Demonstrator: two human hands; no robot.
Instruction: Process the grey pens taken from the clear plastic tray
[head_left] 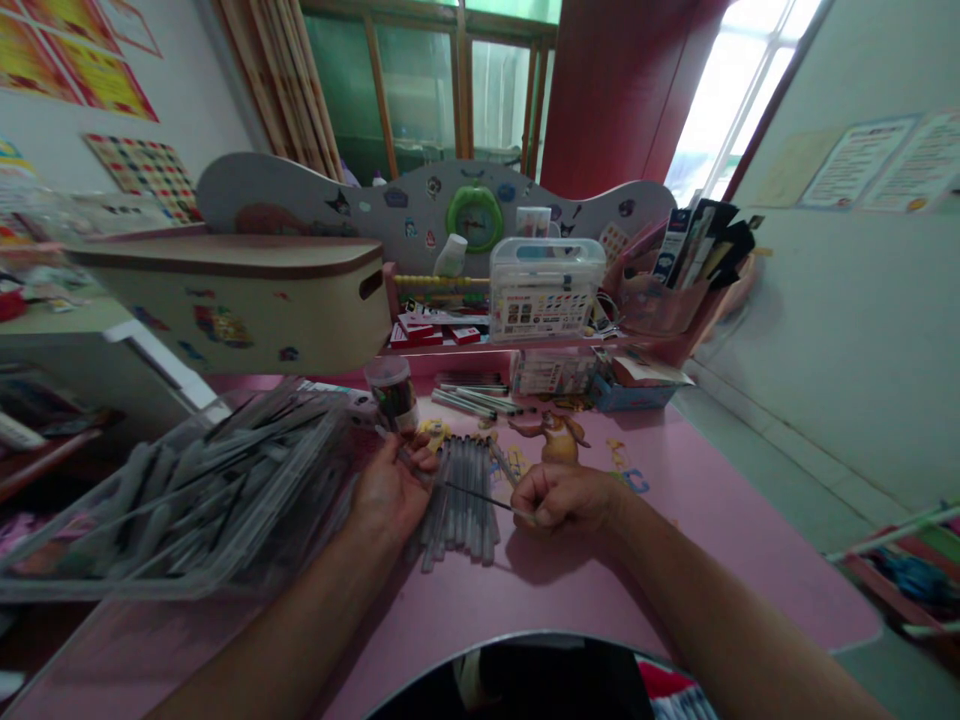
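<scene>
My right hand (564,497) is closed in a pinch on the end of a thin dark pen refill (484,495). The refill slants up to the left, toward my left hand (394,487). Palm up with curled fingers, my left hand holds a translucent pen barrel (409,460), partly hidden and slightly blurred. Whether the refill's far tip sits inside that barrel I cannot tell. Between and below the hands, a row of grey translucent pens (463,510) with dark tips lies side by side on the pink desk (600,610).
A clear plastic bin (172,580) full of pen parts stands at left. Behind the row are a jar (391,392) and more pens (476,400). A bear figure (559,437) lies near my right hand. The shelf holds a clear marker case (547,290) and a cream box (247,310).
</scene>
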